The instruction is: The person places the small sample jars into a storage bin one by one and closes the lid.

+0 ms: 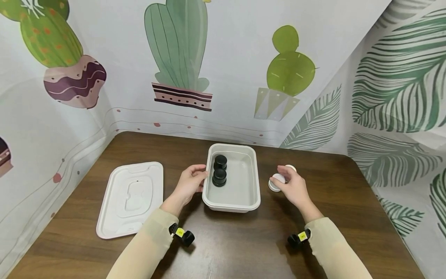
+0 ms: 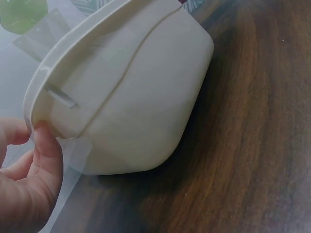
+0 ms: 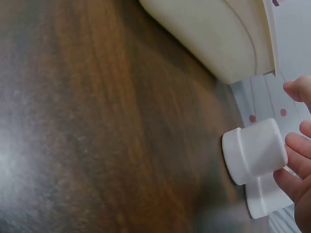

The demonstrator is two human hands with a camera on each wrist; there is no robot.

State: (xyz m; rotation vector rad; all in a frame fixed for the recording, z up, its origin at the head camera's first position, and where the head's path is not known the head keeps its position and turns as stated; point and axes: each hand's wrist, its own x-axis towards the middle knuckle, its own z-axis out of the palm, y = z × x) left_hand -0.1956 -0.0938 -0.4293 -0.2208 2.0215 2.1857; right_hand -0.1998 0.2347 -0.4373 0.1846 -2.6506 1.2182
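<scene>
A light grey plastic box (image 1: 242, 182) stands on the table, with two small black round jars (image 1: 219, 176) inside along its left side. My left hand (image 1: 188, 184) pinches the box's left rim; the left wrist view shows a curled finger (image 2: 46, 143) against the wall under that rim. To the box's right, my right hand (image 1: 295, 189) reaches over two small white round jars (image 1: 275, 185), fingers spread loosely. In the right wrist view the thumb (image 3: 297, 90) stays apart from the nearer white jar (image 3: 257, 150), while other fingertips lie at its top edge.
A pale lid (image 1: 136, 197) lies flat on the wooden table (image 1: 226, 244) to the left of the box. Behind the table hangs a white cloth (image 1: 237, 77) printed with cacti and leaves. A small black camera sits on each wrist.
</scene>
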